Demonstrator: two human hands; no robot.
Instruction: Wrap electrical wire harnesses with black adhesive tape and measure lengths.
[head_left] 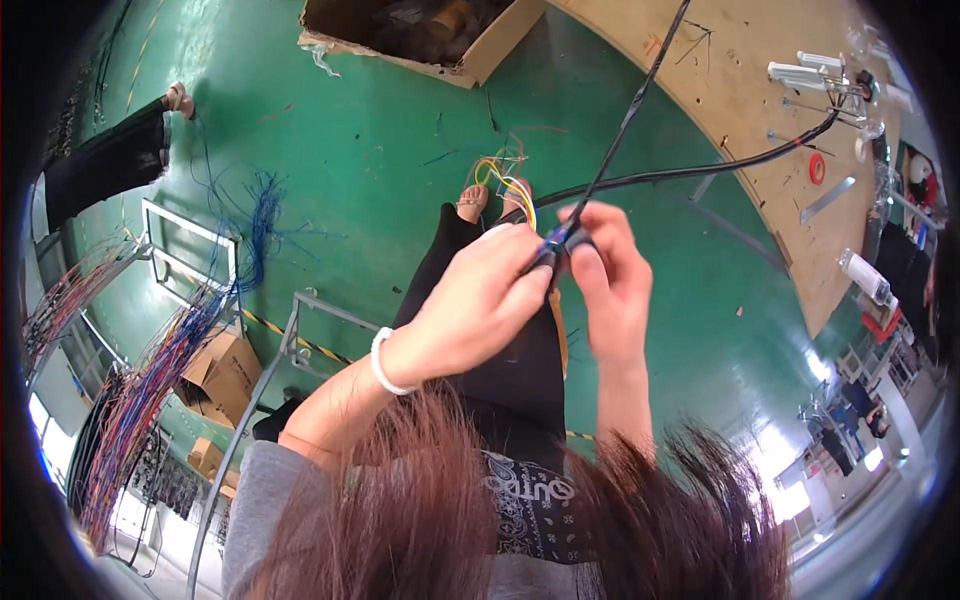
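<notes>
My left hand (475, 295), with a white band at its wrist, is closed on a black-wrapped wire harness (622, 135) in front of my body. My right hand (618, 285) is closed on the same harness just beside it, thumb and fingers bent round a dark part I cannot make out. A bit of blue shows between the two hands. Loose yellow, white and red wires (522, 195) stick out beyond my left hand. A second black-wrapped branch (690, 173) runs from near my hands to the board on the right.
A wooden board (745, 110) with upright fixtures and a red tape roll (817, 169) stands at the right. An open cardboard box (470, 70) lies at the top. Bundles of coloured wires (165, 370) hang over metal frames (293, 325) at the left. Another person's leg (110, 160) is at upper left.
</notes>
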